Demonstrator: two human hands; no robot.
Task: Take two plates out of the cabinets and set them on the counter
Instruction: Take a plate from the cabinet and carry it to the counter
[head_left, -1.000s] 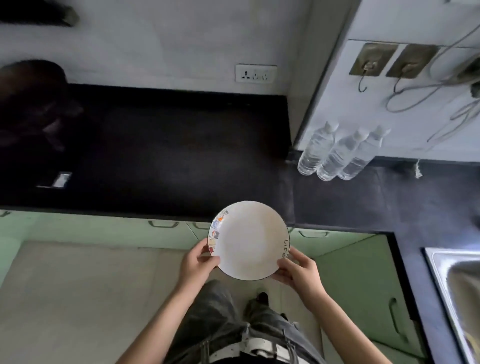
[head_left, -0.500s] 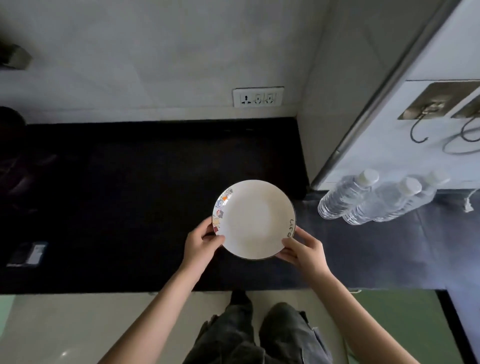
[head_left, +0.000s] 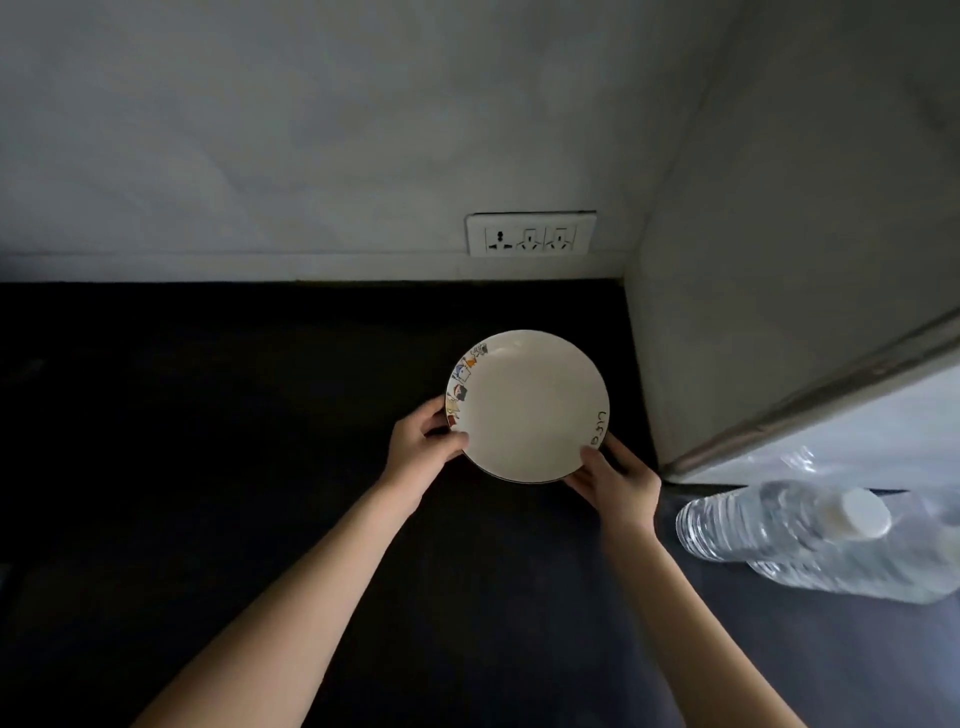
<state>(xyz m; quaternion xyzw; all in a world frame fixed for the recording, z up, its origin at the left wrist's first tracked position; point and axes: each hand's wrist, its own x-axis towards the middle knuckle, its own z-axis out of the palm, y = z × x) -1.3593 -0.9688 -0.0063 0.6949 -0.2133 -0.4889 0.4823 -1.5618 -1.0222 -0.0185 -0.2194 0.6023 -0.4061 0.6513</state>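
Observation:
A round white plate (head_left: 530, 405) with small coloured pictures on its left rim and dark lettering on its right rim is over the black counter (head_left: 208, 415), close to the back right corner. My left hand (head_left: 423, 447) grips its lower left rim. My right hand (head_left: 613, 478) grips its lower right rim. Whether the plate touches the counter I cannot tell. No second plate and no cabinet are in view.
A white socket panel (head_left: 530, 234) sits on the wall behind the plate. A wall corner (head_left: 727, 364) juts out right of the plate. Clear water bottles (head_left: 810, 540) stand at the right on the counter.
Both hands have carried the plate forward, from over the floor in front of the green cabinets to above the counter near the back wall. The view has closed in on the counter.

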